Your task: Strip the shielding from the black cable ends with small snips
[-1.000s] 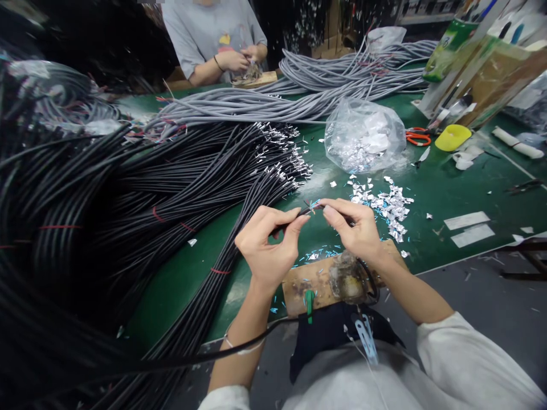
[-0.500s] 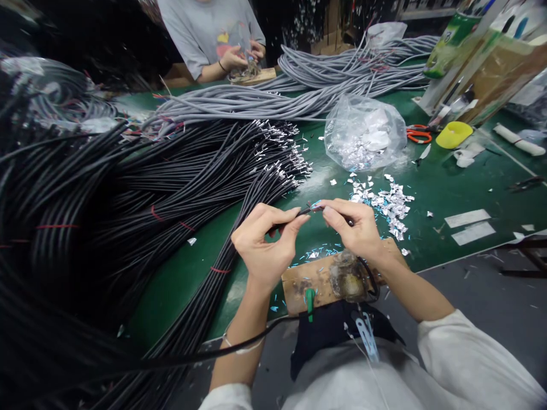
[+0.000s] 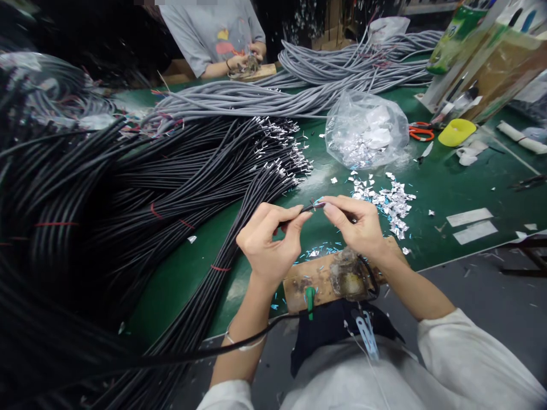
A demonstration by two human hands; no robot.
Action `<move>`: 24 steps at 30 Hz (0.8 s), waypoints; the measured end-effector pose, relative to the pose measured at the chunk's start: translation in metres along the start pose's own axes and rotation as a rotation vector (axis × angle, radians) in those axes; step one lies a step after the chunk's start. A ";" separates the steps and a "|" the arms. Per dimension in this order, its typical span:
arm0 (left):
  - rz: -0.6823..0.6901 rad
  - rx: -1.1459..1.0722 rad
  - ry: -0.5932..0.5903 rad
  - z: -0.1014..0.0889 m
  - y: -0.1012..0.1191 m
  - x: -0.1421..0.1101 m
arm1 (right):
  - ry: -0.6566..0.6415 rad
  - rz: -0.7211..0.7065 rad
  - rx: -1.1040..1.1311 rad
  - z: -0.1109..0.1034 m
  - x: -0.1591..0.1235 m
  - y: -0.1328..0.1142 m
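Observation:
My left hand pinches a black cable near its stripped end, between thumb and forefinger. Thin coloured wires, one of them blue, stick out of that end. My right hand is closed on these wires with thumb and forefinger, close to the left fingertips. Something dark shows under the right fingers, too hidden to name. Below the hands lies a wooden board with a grimy, lumpy fixture and a green peg on it.
Bundles of black cables fill the left side, grey cables behind them. A clear bag of scraps, foil bits, orange-handled scissors and yellow tape lie to the right. Another person sits opposite.
Both hands have shifted very slightly to the right, still on the cable end. Across the table, the other person's hands have moved down towards their board.

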State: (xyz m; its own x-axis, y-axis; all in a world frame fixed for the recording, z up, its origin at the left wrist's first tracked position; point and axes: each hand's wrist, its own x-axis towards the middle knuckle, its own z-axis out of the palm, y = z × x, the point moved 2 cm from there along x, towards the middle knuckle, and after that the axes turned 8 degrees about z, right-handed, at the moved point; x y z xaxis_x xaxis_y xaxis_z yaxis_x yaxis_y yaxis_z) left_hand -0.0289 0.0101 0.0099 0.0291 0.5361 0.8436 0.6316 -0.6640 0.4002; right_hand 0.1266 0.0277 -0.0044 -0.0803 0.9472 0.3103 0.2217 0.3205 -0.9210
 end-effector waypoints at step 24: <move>-0.099 -0.157 -0.250 0.013 -0.004 -0.002 | -0.146 0.352 0.500 0.005 0.007 0.015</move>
State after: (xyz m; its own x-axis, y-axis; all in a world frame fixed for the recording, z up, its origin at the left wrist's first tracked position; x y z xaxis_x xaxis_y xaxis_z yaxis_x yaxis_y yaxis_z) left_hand -0.0217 0.0184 0.0017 0.1758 0.7007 0.6914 0.5143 -0.6643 0.5424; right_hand 0.1243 0.0389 -0.0173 -0.2247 0.9738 -0.0345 -0.2195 -0.0851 -0.9719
